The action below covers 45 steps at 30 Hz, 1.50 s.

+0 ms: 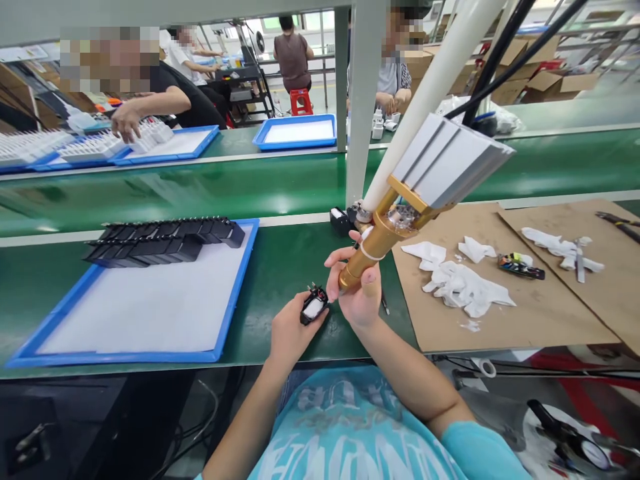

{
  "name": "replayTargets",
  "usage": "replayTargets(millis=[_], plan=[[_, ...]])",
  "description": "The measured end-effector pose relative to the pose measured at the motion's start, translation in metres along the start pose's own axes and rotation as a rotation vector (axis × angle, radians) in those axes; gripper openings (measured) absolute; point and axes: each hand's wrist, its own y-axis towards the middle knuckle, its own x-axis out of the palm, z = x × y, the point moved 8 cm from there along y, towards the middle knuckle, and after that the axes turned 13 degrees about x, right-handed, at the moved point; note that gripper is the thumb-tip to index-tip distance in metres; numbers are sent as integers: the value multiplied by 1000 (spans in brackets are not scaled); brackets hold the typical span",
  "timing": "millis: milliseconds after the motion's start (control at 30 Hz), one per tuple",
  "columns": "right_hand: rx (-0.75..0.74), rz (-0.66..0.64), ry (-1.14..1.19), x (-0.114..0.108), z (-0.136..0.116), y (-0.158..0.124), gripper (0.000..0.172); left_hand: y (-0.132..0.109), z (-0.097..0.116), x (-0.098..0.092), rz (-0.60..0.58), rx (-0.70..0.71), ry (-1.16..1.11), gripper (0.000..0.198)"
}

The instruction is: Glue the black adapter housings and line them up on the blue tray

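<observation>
While the left hand [293,327] grips a small boxy black part [314,308] with a white face over the near middle of the smooth green bench [280,247], the right hand [363,307] curls around a gold metal cylinder [370,252] just right of it, topped by a ridged grey block [453,160]. Left, a blue-rimmed tray [235,287] bears rows of angular black cases [160,247]; right, crumpled white cloths [465,287] lie on flat brown cardboard [540,313]. Pale lettering crosses the near turquoise shirt [360,427], too creased to read surely.

tool [359,265]: smooth metal | held casing [314,308]: plastic | worktop [270,287]: smooth | cardboard [530,313]: matt
</observation>
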Motion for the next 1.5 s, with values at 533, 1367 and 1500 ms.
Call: replayTargets(millis=[533, 1367, 1500], plan=[[-1, 39, -15, 0, 0, -3, 43, -6, 10, -7, 29, 5, -129, 32], [66, 19, 29, 20, 8, -4, 48, 0, 23, 10, 118, 129, -296, 36], [17, 67, -36, 10, 3, -2, 49, 1, 9, 13, 23, 57, -201, 43]])
